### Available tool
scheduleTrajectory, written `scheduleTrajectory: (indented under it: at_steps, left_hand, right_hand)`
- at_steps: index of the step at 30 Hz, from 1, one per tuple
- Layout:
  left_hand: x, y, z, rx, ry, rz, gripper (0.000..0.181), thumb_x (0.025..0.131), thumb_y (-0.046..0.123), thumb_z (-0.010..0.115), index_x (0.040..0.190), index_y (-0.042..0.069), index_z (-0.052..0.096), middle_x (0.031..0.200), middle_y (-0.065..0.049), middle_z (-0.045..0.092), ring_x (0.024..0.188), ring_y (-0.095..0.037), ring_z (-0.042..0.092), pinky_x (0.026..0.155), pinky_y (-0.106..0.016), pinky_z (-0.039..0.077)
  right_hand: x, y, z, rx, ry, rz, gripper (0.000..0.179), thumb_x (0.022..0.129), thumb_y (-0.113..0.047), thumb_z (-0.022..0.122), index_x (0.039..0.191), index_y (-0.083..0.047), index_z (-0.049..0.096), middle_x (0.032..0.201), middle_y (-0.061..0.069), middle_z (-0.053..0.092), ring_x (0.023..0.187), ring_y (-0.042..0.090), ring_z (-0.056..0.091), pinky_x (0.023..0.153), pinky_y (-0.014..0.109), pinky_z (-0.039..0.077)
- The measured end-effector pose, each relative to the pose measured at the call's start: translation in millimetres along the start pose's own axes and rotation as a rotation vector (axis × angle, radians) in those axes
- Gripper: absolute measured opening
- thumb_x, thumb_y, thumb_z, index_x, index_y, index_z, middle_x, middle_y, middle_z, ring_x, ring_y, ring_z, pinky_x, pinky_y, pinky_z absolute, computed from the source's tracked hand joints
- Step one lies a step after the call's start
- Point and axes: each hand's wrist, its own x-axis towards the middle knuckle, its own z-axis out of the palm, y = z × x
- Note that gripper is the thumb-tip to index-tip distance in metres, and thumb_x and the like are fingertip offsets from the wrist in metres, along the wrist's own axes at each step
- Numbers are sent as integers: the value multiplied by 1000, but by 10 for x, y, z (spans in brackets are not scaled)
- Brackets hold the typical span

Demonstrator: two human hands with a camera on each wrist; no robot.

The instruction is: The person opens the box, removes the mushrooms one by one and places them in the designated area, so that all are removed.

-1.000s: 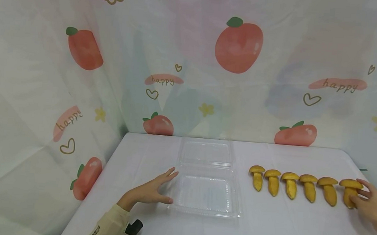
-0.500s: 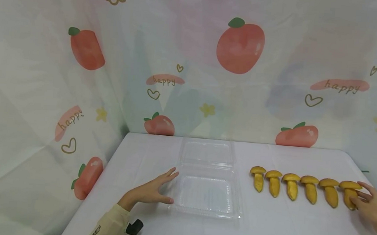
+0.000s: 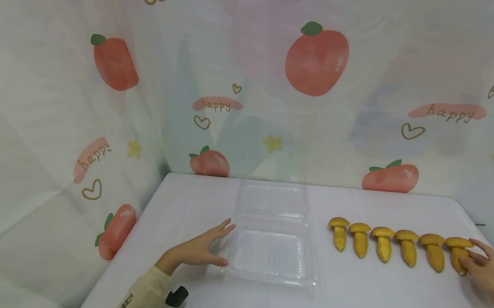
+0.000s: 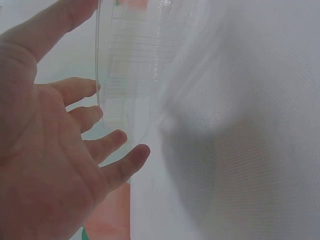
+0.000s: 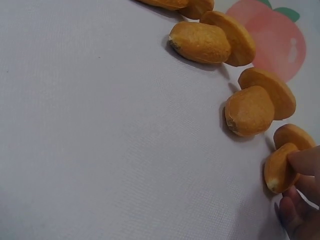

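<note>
In the head view my left hand (image 3: 197, 250) lies beside the left edge of a clear plastic clamshell box (image 3: 269, 277), its fingers spread. The box stands open, lid laid back. The left wrist view shows the fingertips of this hand (image 4: 55, 145) close to or touching the box rim (image 4: 98, 60). At the far right, my right hand (image 3: 491, 277) holds the stem of the last yellow-brown mushroom (image 3: 458, 260) between thumb and fingers. That mushroom (image 5: 280, 170) still rests on the table in the right wrist view, partly covered by the fingers.
Several more such mushrooms (image 3: 382, 247) lie in a row to the left, caps toward the back. A white cloth covers the table (image 3: 348, 302). Behind it and on the left hangs a printed curtain (image 3: 259, 53). A dark strap end (image 3: 176, 297) sticks out near the left sleeve.
The head view shifts very slightly. Both hands, the box and the mushrooms otherwise keep their places.
</note>
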Motion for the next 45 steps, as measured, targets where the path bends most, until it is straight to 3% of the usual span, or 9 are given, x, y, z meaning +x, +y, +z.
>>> scheduleTrajectory:
  at_steps: [9, 22, 28, 36, 45]
  left_hand:
    - [-18, -3, -22, 1, 1, 4, 95, 89, 28, 76, 163, 13, 19, 173, -12, 2, 159, -38, 6, 122, -68, 18]
    - [-25, 8, -8, -6, 7, -9, 94, 89, 27, 76, 163, 14, 20, 173, -11, 3, 159, -37, 7, 122, -69, 18]
    - [-15, -10, 4, -3, 10, -3, 94, 89, 28, 77, 163, 14, 20, 173, -11, 3, 159, -36, 6, 122, -68, 18]
    - [4, -18, -3, 7, 10, 17, 95, 89, 29, 77, 163, 13, 20, 173, -11, 4, 159, -36, 7, 122, -68, 18]
    - [16, -25, 3, 5, 11, 14, 94, 90, 28, 77, 163, 13, 20, 173, -12, 4, 159, -35, 7, 122, -67, 18]
  right_hand:
    - [20, -4, 22, 4, -2, 5, 68, 107, -10, 42, 159, 4, 0, 150, 49, 20, 133, 66, 30, 104, 68, 40]
    - [13, -14, 33, 8, 19, 16, 72, 106, -8, 47, 158, 5, -1, 148, 49, 25, 128, 63, 35, 98, 67, 45]
    - [22, 21, 12, 25, 1, 34, 77, 107, -19, 48, 158, 5, -4, 150, 49, 20, 131, 65, 33, 99, 66, 45]
    - [18, 34, -77, 66, -109, 19, 95, 103, -49, 48, 156, 6, -9, 151, 49, 10, 130, 66, 25, 104, 72, 38]
    - [-113, -64, -119, -5, -107, -32, 95, 104, -52, 44, 155, 10, -6, 147, 51, 12, 125, 66, 27, 102, 73, 39]
